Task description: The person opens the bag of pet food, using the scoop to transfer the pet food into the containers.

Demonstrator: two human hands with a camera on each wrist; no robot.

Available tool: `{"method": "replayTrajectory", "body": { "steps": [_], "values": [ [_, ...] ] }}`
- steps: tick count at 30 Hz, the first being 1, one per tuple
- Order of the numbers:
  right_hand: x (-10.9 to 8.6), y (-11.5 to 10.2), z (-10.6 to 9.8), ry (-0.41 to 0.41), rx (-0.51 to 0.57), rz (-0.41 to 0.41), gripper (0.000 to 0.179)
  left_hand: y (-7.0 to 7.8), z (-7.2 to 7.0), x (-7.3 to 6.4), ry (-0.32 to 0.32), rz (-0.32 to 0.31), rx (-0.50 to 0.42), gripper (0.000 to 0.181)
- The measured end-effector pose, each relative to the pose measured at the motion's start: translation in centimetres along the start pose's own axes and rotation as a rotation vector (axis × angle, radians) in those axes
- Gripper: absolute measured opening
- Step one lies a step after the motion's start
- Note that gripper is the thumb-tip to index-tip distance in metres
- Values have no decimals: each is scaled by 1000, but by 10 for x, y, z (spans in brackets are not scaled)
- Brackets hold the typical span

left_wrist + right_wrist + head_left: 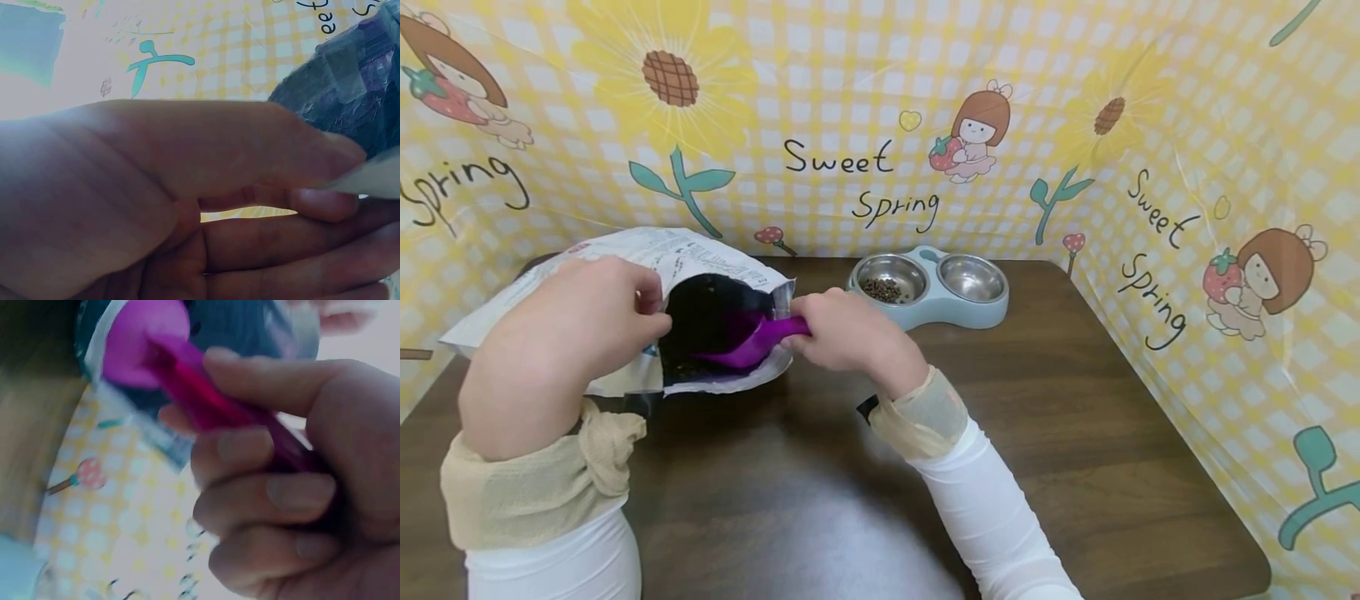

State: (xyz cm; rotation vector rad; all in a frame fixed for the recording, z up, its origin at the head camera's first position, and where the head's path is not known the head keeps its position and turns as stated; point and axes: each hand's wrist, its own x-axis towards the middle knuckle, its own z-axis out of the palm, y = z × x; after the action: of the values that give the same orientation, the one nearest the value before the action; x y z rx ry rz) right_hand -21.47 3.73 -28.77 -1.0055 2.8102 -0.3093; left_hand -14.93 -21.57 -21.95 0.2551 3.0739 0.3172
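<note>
Your purple scoop [763,340] is head-in at the mouth of the white bag [685,250], its handle gripped in your curled right hand [842,329]. Your left hand [572,317] pinches the bag's rim. The bag lies towards the far left corner of the table [1037,458]; at the far edge stands a double bowl [917,313], kibble [880,290] in its left dish.

Smooth plastic scoop [751,347], metal bowls [973,282]
</note>
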Motion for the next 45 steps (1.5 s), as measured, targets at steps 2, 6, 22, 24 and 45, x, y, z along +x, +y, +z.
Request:
{"method": "replayTrajectory", "body": {
  "steps": [2,6,22,24,45],
  "values": [
    [3,14,0,-37,49,-28,24,0,0,0,-1,-2,0,18],
    [5,34,1,-135,108,-62,24,0,0,-1,-6,-3,1,18],
    [10,59,6,-215,211,-135,17,-3,4,2,-1,4,6,18],
    [9,64,6,-198,216,-144,17,-4,4,3,-3,6,7,18],
    [-14,99,-13,-180,341,-103,10,-1,1,2,-12,-5,4,18]
  ]
}}
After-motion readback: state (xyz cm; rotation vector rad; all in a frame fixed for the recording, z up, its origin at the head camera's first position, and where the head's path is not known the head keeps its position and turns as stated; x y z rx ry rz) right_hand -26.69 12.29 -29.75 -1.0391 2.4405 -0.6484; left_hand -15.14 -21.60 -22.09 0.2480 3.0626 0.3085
